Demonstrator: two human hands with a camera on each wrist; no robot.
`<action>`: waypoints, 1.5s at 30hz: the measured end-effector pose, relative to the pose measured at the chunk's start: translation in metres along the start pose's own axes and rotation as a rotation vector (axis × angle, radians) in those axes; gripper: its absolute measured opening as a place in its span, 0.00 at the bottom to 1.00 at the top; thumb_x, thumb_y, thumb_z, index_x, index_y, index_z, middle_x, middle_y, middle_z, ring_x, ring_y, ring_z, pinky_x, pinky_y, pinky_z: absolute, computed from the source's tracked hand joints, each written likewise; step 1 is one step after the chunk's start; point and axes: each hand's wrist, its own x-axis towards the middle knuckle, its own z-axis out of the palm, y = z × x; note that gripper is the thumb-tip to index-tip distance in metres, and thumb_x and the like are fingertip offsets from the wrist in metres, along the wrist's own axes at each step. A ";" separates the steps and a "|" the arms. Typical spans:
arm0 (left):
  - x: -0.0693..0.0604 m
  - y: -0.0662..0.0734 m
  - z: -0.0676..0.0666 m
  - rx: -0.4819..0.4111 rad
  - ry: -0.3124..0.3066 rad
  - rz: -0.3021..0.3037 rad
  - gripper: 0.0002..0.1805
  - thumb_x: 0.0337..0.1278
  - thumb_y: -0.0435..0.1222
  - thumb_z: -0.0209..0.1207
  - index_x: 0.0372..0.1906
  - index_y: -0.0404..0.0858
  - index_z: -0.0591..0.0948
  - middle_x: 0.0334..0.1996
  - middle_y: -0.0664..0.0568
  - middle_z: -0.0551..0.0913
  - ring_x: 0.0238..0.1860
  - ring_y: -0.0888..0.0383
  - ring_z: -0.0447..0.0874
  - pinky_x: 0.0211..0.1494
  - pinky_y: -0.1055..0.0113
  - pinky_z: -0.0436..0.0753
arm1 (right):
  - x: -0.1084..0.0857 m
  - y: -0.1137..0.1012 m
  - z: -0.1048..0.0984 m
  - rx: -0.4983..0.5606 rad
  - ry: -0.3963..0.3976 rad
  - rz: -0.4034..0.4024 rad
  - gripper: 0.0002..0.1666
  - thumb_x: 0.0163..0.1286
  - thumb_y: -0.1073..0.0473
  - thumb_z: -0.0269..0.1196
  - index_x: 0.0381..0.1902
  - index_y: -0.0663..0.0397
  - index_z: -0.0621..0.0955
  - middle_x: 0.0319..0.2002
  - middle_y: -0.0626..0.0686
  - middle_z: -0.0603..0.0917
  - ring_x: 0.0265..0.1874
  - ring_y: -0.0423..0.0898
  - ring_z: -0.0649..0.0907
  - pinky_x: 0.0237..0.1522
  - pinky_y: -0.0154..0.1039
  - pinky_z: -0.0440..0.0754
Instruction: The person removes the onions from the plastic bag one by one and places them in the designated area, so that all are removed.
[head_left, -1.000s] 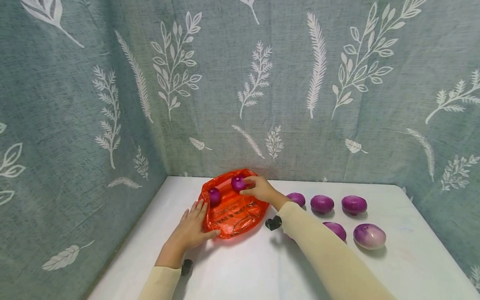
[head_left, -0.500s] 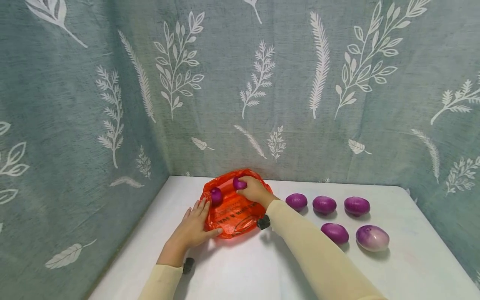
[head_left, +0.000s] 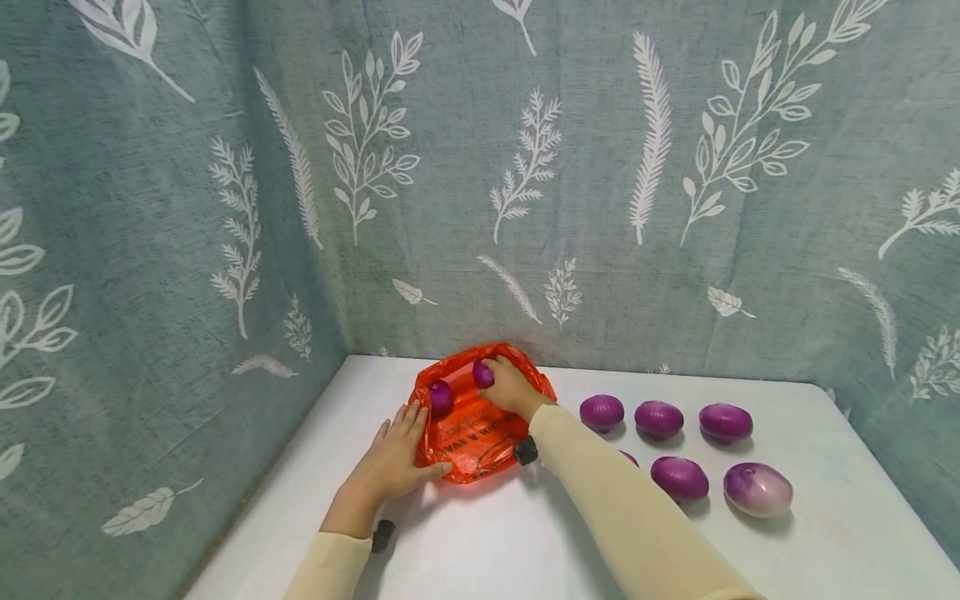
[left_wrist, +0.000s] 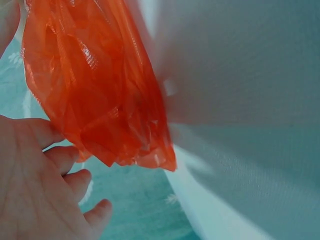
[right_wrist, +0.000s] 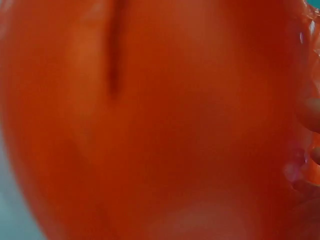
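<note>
An orange-red plastic bag (head_left: pixel 472 437) with dark printing lies with its mouth spread on the white table. Inside it, toward the left, sits a purple onion (head_left: pixel 440 398). My right hand (head_left: pixel 513 390) reaches into the bag and holds another purple onion (head_left: pixel 482 375) near the back; the fingertips are partly hidden. My left hand (head_left: pixel 393 458) rests along the bag's left edge, fingers extended. In the left wrist view, the fingers (left_wrist: pixel 62 157) touch the bag's side (left_wrist: pixel 95 90). Blurred orange plastic (right_wrist: pixel 175 125) fills most of the right wrist view.
Several more purple onions stand to the right, including one at the back (head_left: pixel 725 422), one in front (head_left: pixel 679 479) and a paler purple-white one (head_left: pixel 757 489). The right sleeve (head_left: pixel 622 508) partly covers another. A patterned green-grey cloth (head_left: pixel 450 167) hangs behind the table.
The right hand has edged further left into the bag with its onion. The left hand has stayed at the bag's edge. The head view has shifted slightly.
</note>
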 end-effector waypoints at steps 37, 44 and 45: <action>0.000 0.000 0.000 0.022 -0.002 0.004 0.60 0.52 0.71 0.53 0.76 0.32 0.52 0.75 0.38 0.49 0.75 0.39 0.44 0.72 0.42 0.49 | 0.005 -0.016 0.016 -0.242 -0.059 -0.093 0.48 0.56 0.48 0.74 0.73 0.43 0.67 0.68 0.55 0.65 0.62 0.54 0.72 0.61 0.49 0.72; 0.001 0.001 0.001 0.036 0.023 0.030 0.59 0.51 0.68 0.57 0.75 0.31 0.54 0.75 0.38 0.51 0.74 0.39 0.45 0.72 0.41 0.50 | 0.003 -0.020 0.018 -0.197 0.008 -0.069 0.32 0.54 0.44 0.75 0.55 0.46 0.79 0.58 0.54 0.71 0.50 0.51 0.77 0.54 0.46 0.78; 0.002 0.001 0.001 0.044 0.021 0.031 0.59 0.51 0.68 0.57 0.75 0.31 0.54 0.75 0.39 0.51 0.75 0.39 0.45 0.72 0.41 0.50 | 0.003 -0.020 0.018 -0.198 0.006 -0.071 0.30 0.54 0.45 0.75 0.51 0.47 0.78 0.56 0.53 0.72 0.48 0.50 0.78 0.54 0.45 0.78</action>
